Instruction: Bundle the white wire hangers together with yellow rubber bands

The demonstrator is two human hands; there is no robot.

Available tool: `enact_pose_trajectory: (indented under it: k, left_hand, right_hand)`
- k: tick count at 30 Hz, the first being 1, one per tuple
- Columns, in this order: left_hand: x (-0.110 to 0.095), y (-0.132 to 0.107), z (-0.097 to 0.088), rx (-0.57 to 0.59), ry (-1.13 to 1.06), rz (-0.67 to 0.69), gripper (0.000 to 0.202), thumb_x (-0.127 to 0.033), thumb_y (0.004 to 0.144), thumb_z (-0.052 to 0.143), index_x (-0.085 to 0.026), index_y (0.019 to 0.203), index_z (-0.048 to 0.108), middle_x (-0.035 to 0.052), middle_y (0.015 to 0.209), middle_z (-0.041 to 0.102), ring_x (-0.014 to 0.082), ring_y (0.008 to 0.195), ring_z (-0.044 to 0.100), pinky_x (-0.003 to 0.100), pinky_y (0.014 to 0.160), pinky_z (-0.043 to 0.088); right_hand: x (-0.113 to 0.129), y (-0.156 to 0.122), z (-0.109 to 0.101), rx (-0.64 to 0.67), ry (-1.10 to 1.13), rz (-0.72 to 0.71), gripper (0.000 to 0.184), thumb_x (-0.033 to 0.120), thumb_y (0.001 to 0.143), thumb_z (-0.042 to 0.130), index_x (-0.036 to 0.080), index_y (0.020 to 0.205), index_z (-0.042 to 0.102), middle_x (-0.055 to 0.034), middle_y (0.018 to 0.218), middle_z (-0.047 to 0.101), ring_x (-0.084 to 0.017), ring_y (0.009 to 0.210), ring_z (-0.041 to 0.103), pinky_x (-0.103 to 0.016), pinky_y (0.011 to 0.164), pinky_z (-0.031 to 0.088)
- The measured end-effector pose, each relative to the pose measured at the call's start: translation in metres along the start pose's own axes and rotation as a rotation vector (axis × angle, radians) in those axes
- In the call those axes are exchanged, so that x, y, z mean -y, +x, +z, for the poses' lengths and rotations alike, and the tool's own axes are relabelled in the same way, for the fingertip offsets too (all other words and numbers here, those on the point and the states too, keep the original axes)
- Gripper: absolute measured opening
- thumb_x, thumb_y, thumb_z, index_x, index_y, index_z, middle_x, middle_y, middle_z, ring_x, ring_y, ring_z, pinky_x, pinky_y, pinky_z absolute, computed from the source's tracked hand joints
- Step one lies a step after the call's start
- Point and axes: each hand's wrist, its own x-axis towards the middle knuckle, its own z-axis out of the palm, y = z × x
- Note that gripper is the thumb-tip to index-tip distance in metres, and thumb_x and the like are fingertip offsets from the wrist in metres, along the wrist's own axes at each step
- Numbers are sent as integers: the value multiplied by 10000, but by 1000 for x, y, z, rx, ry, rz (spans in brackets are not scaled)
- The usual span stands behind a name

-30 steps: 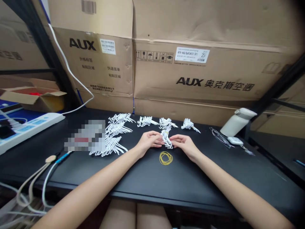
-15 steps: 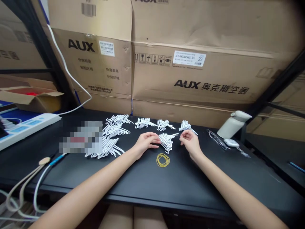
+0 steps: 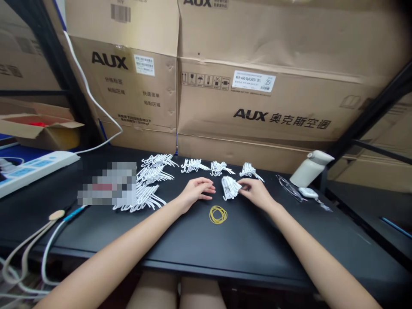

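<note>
My right hand pinches the right end of a bundle of white hooks, which look like thin bent rods. Its gathered ends fan out toward the left. A short gap to the left of that bundle, my left hand holds nothing, its fingers loosely bent and apart. Yellow rubber bands lie in a loose coil on the black table, nearer to me than both hands. Behind the hands are small piles of similar white hooks, one of them just beyond my right hand.
More white hooks are heaped at left beside a blurred-out patch. A white bottle, glasses and a white case sit at right. Large cartons wall the back. A power strip and cables occupy the left.
My right hand has moved in and gripped the bundle of hooks. The bundle has turned and shifted slightly right, away from my left hand, which no longer touches it.
</note>
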Motion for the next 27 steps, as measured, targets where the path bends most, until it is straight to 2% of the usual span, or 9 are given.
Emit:
enact_pose_trajectory:
  k: [6, 10, 13, 16, 19, 21, 23, 25, 27]
  left_hand:
    - [-1, -1, 0, 11, 24, 8, 231, -300, 719, 711, -126, 842, 622, 90, 829, 662, 173, 771, 655, 286, 654, 548]
    - [5, 0, 1, 75, 179, 43, 233, -320, 745, 676, -123, 850, 610, 85, 786, 661, 162, 707, 658, 280, 619, 546]
    - [14, 0, 3, 177, 441, 190, 165, -285, 758, 641, -134, 809, 604, 70, 716, 654, 160, 657, 659, 263, 598, 529]
    - [20, -3, 5, 204, 597, 337, 130, -277, 799, 566, -154, 824, 599, 62, 744, 655, 158, 652, 667, 242, 589, 515]
    - [15, -8, 4, 131, 704, 439, 168, -293, 846, 485, -169, 879, 593, 59, 801, 652, 147, 621, 656, 233, 570, 494]
    - [4, -10, 2, 90, 898, 597, 181, -274, 858, 466, -180, 891, 617, 63, 839, 649, 146, 667, 639, 246, 663, 487]
    - [-12, -13, -2, 49, 1100, 710, 188, -263, 856, 471, -194, 903, 639, 77, 918, 644, 174, 801, 629, 268, 775, 464]
    - [-30, -19, -9, -60, 1222, 754, 215, -269, 869, 449, -194, 940, 638, 84, 977, 634, 193, 883, 611, 297, 850, 441]
    - [-47, -31, -21, -250, 1293, 802, 261, -304, 890, 416, -178, 1006, 614, 92, 1016, 619, 217, 972, 581, 339, 909, 421]
  right_hand:
    - [-40, 0, -41, -13, -128, 166, 113, 187, 597, 618, 175, 699, 665, -22, 693, 675, -179, 632, 607, -278, 615, 448]
    - [-56, -4, -55, -11, -158, 261, 97, 188, 594, 623, 187, 681, 667, -13, 678, 682, -172, 638, 612, -261, 610, 443]
    - [-61, -5, -56, -31, -183, 298, 131, 205, 605, 634, 179, 725, 678, -33, 715, 693, -182, 651, 616, -272, 615, 436]
    - [-63, -4, -54, -54, -209, 315, 165, 197, 599, 634, 174, 757, 675, -40, 742, 700, -192, 669, 629, -280, 634, 442]
    - [-64, -4, -52, -65, -245, 296, 194, 195, 600, 627, 183, 789, 670, -33, 789, 709, -185, 674, 637, -277, 655, 454]
    - [-64, -4, -52, -57, -268, 268, 198, 212, 622, 616, 194, 810, 675, -28, 819, 715, -178, 665, 636, -276, 655, 458]
    - [-64, -4, -52, -58, -286, 252, 189, 230, 644, 604, 199, 814, 681, -29, 831, 719, -179, 667, 635, -279, 657, 460]
    - [-64, -4, -53, -77, -299, 253, 184, 239, 657, 596, 198, 816, 680, -34, 841, 721, -187, 688, 640, -286, 675, 462]
    - [-65, -4, -53, -104, -312, 264, 183, 238, 662, 591, 197, 819, 674, -38, 853, 720, -194, 710, 644, -294, 696, 466]
